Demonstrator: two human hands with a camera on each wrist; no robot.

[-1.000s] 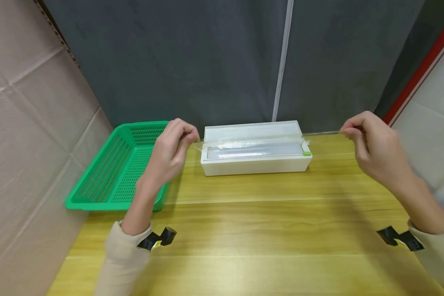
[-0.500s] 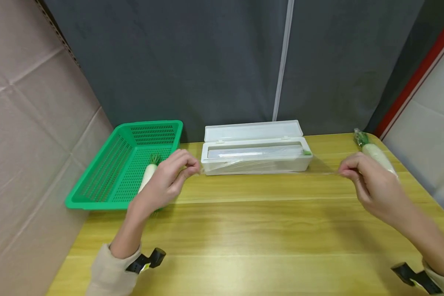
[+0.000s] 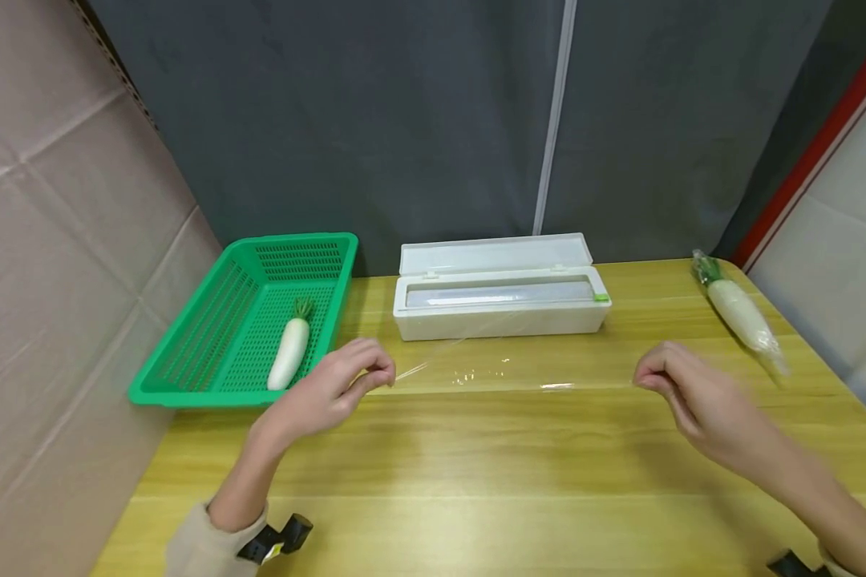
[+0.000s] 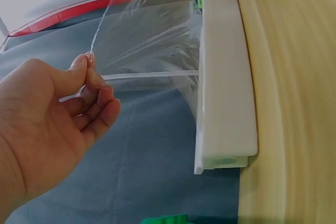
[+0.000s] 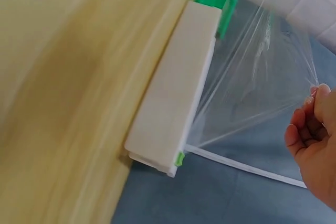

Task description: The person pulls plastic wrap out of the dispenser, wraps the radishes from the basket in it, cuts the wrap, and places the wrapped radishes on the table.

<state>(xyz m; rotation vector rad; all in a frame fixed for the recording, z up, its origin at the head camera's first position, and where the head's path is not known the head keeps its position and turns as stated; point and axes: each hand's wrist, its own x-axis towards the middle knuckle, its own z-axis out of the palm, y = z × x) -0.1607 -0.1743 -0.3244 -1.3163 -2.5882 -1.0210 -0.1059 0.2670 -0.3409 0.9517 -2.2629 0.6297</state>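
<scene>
A clear sheet of plastic wrap (image 3: 501, 370) stretches between both hands and runs back to a white wrap dispenser box (image 3: 501, 322) whose lid (image 3: 496, 254) stands raised. My left hand (image 3: 335, 383) pinches one corner of the sheet between thumb and forefinger, as the left wrist view shows. The opposite corner is pinched by my right hand (image 3: 700, 401), seen at the edge of the right wrist view. A roll of wrap (image 3: 498, 294) shows through the box's top window. The film (image 5: 252, 77) hangs taut with a few creases.
A green basket (image 3: 244, 399) at the left holds a white radish (image 3: 289, 353) with a leafy top. Another radish (image 3: 742, 312), wrapped in film, lies at the table's right side. A dark curtain (image 3: 361, 120) closes off the back.
Both hands have drawn back toward the body and lower, pulling the sheet of plastic wrap out from the box. The wrapped radish and the one in the basket have come into view.
</scene>
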